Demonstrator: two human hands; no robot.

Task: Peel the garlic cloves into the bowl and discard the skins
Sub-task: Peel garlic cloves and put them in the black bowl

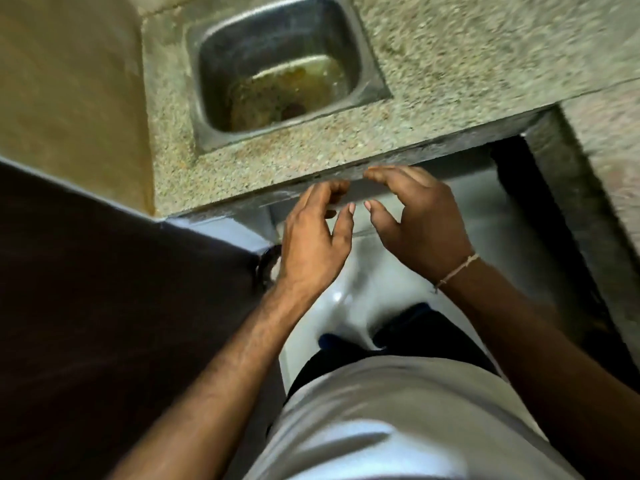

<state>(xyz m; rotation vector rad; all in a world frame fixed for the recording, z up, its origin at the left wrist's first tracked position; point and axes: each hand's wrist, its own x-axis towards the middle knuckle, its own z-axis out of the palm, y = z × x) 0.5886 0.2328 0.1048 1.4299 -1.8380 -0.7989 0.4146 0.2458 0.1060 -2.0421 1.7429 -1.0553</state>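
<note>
Hovering side by side just in front of the desk (450,57) edge: left hand (313,233) and right hand (420,220), both palm-down, close together but apart, thumb tips nearly facing each other across a small gap. Left grip loosely spread, fingers (334,188) slightly curled at the tips, holding nothing visible. Right grip likewise relaxed and spread, fingers bent gently downward, nothing visible between them; thin pale thread bracelet (457,271) around the right wrist. Garlic cloves, bowl and skins nowhere in view from the head camera, so cannot tell where they lie. Beyond the hands, speckled stone desk with a small steel sink (287,71) set into it, basin floor stained brownish around a dark drain. Right of the sink, desk turning a corner and running down the right side, with a dark recess (540,209) beneath the overhang. Below the hands, pale glossy floor (339,299) catching reflections. At the left, a dark brown panel (104,289) filling much of that side, a dull yellowish wall (69,81) above it. Along the bottom, light grey shirt (398,420) and dark trousers (346,362) of the person, bare forearms reaching forward from either side. Whole view somewhat blurred, fine detail on the fingertips not readable
</note>
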